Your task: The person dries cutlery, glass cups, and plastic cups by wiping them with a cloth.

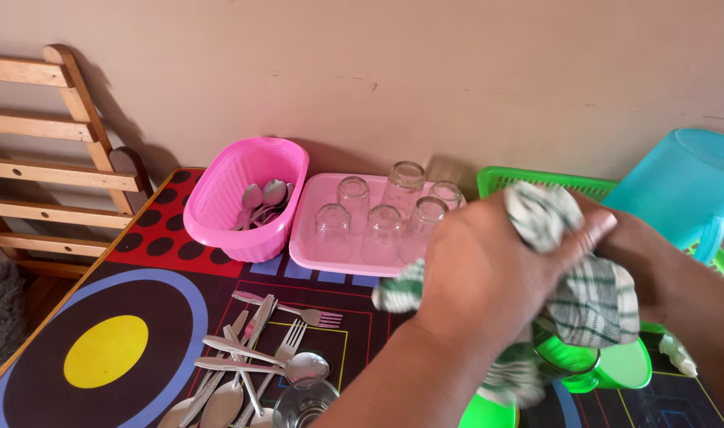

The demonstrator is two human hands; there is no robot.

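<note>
Green cup (572, 357) mostly under checked cloth (596, 301); bottom-edge glass (302, 406) cut off.

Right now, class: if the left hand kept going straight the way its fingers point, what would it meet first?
The left hand points right, fingers wrapped in the checked cloth. Beyond them, likely the right hand, then the blue jug; depth is unclear.

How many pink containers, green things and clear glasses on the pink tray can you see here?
Pink containers: 2, the pink basket with spoons and the pink tray.
Clear glasses upside down on that tray: 6.
Green things: at least 3, the green basket, a green cup and a green lid.
Total: 11.
</note>
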